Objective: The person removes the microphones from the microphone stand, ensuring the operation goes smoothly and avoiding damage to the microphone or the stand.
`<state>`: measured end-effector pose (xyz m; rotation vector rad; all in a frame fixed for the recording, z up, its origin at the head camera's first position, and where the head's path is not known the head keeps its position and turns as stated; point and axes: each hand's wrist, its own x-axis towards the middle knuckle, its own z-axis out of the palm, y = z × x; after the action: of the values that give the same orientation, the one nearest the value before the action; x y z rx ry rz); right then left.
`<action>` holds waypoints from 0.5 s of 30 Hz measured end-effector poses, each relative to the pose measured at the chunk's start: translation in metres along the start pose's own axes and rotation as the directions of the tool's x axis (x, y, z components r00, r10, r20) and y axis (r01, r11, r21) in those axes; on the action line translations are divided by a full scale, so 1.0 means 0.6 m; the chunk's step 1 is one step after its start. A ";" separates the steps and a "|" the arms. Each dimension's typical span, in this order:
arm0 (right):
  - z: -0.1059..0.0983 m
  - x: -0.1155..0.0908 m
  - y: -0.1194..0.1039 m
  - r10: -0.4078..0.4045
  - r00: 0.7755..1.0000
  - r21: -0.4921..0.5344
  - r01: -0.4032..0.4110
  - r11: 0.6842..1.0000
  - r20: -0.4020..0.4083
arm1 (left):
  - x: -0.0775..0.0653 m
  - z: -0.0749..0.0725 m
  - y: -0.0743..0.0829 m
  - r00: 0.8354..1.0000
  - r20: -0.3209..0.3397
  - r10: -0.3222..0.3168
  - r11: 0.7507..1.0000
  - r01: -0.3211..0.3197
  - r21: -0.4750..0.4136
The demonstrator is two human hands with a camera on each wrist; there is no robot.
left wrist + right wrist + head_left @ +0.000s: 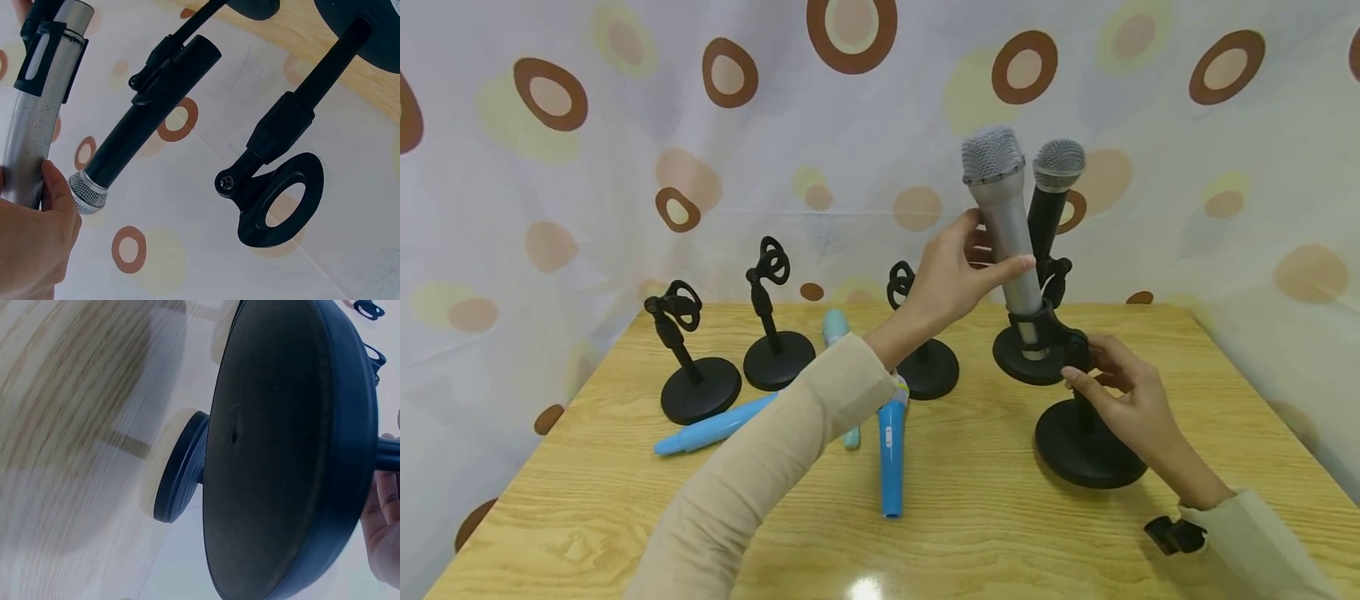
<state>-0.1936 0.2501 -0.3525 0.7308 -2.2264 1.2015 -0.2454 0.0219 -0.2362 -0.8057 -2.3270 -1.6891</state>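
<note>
Wood-grain tabletop (970, 525) is carrying rear mic stands (702, 392) | left hand (947, 271) is pinching silver microphone (1006, 217) with fingers, tail sitting through clip (1057, 331) | right hand's fingers (1101, 398) are pinching lifted front stand (1088, 457), probably steadying clip

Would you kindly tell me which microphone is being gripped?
The silver microphone, gripped by the left hand; the black microphone sits in a stand behind it, while two blue microphones and a teal microphone lie on the table.

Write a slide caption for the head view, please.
Left hand holds a silver microphone in a black clip; right hand grips the clip's stand.
</note>
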 end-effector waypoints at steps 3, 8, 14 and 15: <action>0.003 -0.001 -0.002 0.017 1.000 0.000 -0.017 1.000 0.001 | -0.001 0.001 -0.001 1.000 -0.008 0.002 1.000 -0.002 0.001; 0.006 -0.004 -0.004 0.033 0.999 -0.003 -0.033 0.999 -0.009 | 0.000 0.002 -0.001 1.000 -0.017 -0.006 1.000 0.006 0.005; 0.004 -0.003 -0.002 0.010 1.000 -0.014 -0.010 1.000 -0.029 | 0.003 0.000 0.002 0.999 -0.031 -0.014 1.000 0.014 -0.006; 0.003 -0.003 -0.002 0.006 1.000 -0.016 -0.007 1.000 -0.031 | 0.004 0.000 0.003 0.999 -0.033 -0.014 1.000 0.014 -0.008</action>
<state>-0.1919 0.2484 -0.3542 0.6947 -2.2122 1.1887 -0.2465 0.0230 -0.2336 -0.7591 -2.3108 -1.7054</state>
